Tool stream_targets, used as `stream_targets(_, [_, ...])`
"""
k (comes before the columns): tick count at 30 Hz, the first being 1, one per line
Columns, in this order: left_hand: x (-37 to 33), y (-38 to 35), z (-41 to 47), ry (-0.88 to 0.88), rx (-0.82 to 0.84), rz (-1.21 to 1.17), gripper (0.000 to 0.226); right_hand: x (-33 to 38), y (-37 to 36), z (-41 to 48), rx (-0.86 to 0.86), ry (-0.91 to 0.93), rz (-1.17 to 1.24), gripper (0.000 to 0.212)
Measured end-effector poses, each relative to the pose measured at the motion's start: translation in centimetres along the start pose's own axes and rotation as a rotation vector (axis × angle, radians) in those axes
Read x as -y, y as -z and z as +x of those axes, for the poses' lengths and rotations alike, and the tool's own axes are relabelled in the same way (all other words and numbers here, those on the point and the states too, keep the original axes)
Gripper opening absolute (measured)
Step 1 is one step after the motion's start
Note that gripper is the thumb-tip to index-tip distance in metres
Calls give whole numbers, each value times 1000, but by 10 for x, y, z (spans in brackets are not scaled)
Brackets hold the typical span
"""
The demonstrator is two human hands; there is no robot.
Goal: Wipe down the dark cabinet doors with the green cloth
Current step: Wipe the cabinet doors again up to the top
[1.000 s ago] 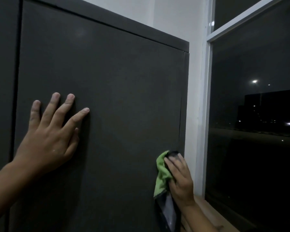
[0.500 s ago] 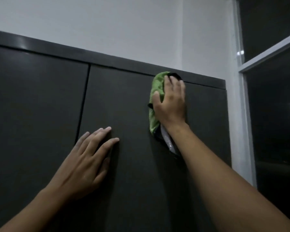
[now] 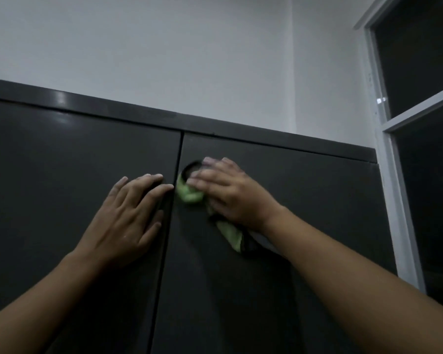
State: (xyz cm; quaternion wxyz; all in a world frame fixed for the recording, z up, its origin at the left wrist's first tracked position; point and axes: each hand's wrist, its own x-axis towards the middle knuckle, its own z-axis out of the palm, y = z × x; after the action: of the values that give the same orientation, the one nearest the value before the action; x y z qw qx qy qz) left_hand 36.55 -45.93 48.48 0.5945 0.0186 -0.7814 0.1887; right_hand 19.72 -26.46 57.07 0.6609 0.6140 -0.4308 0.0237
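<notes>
right hand [image 3: 230, 194] presses green cloth [image 3: 189, 194] flat on right cabinet door [image 3: 279, 251], fingers toward 10 o'clock, blurred. left hand [image 3: 128, 218] flat on left door [image 3: 62, 200], fingers loosely spread.

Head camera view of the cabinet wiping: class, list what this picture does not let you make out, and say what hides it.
- Right hand: its fingertips are smeared by motion blur.
- Green cloth: mostly hidden under the right hand, so its full shape is unclear.
- Cabinet doors: lower parts cut off by the bottom edge, and dim light hides any dirt.
- Window: only darkness shows outside.
- Left hand: its palm faces the door, unseen.
</notes>
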Motion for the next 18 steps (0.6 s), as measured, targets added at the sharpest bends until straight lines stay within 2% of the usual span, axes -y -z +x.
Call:
stream_targets(4, [15,6,1,-57,43,-63,53,-22,1,41,-195,-535,61,46])
stream_targets(8, [28,20,0,-60,76,-285,57,-6,-14,89,-253,-773,92,53])
stream_targets(12, [57,38,-7,-13,-65,-348,53,28,-36,141,-222,-812,60,57])
stream_targets(15, [87,50,-11,79,-157,-383,52,62,-51,182,-143,-743,51,62])
stream_targets(18, [114,65,-11,125,-258,-396,43,99,-66,223,-52,-671,154,68])
